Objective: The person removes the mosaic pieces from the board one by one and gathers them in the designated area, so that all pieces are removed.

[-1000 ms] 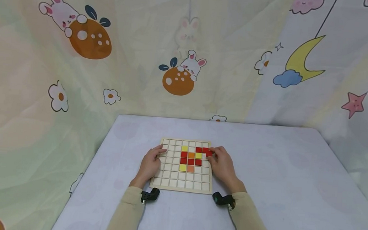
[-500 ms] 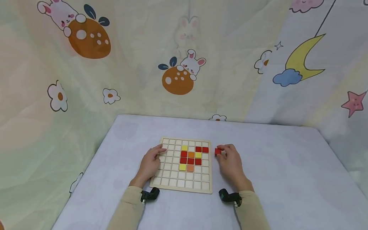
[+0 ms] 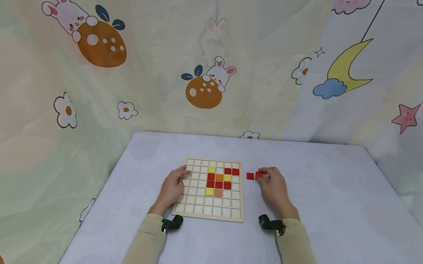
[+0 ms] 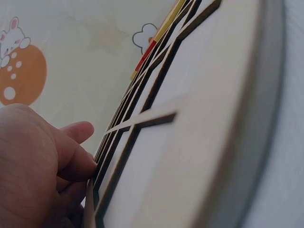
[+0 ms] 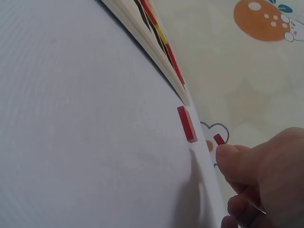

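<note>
In the head view a square wooden grid board lies on the table. Red, yellow and orange tiles sit in some of its cells, such as a yellow tile and an orange tile. My left hand holds the board's left edge, with a finger reaching over the rim. Right of the board, my right hand pinches a small red tile between thumb and finger. Just left of those fingertips, a second red tile lies on the table. The right wrist view shows that lying tile apart from the board.
The table has a pale cloth. Its far edge meets a hanging curtain printed with rabbits, flowers and a moon. A black wrist camera sits on each sleeve.
My right hand has moved rightward off the board's upper right corner with red in its fingers. One red tile now lies on the table. The left hand has stayed in place.
</note>
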### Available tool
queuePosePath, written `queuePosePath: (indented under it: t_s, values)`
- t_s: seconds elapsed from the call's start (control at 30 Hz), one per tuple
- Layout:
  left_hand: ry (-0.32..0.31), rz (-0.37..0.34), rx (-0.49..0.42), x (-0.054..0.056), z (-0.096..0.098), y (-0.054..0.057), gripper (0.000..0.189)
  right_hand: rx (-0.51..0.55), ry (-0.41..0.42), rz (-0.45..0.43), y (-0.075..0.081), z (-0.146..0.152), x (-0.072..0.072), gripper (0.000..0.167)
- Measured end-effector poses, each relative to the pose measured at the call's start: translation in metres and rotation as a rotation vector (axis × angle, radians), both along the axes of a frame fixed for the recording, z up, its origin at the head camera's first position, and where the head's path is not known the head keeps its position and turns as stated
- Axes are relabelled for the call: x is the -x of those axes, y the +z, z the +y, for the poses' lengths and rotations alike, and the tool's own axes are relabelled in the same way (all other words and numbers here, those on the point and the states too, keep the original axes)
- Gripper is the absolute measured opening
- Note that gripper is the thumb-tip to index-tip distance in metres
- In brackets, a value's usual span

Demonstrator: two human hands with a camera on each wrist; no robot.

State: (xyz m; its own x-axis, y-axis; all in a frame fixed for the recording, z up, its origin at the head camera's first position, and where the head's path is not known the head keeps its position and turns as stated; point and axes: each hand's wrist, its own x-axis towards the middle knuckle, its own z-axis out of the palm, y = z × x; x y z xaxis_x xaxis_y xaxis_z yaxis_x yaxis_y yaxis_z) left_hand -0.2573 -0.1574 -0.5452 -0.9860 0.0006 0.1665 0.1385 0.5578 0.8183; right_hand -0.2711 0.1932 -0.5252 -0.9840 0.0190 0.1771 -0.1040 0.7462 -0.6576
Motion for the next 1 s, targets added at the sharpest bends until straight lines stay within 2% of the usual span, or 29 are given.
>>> queuePosePath:
  t_s: [0.27, 0.5, 0.8, 1.0]
  values:
    - [0.001, 0.004, 0.011, 0.001, 0.000, 0.001, 0.044, -0.020, 0.011, 0.019, -0.005, 0.008, 0.003, 0.031]
    - [0.008, -0.022, 0.003, 0.000, 0.000, 0.002, 0.044, -0.023, 0.010, -0.002, -0.006, 0.008, 0.001, 0.032]
    - [0.007, -0.013, 0.000, -0.001, 0.000, 0.001, 0.044, -0.056, 0.007, 0.061, -0.011, 0.009, 0.002, 0.030]
    - [0.006, -0.009, -0.001, 0.000, 0.000, 0.002, 0.044, -0.056, -0.002, 0.057, -0.012, 0.010, 0.003, 0.031]
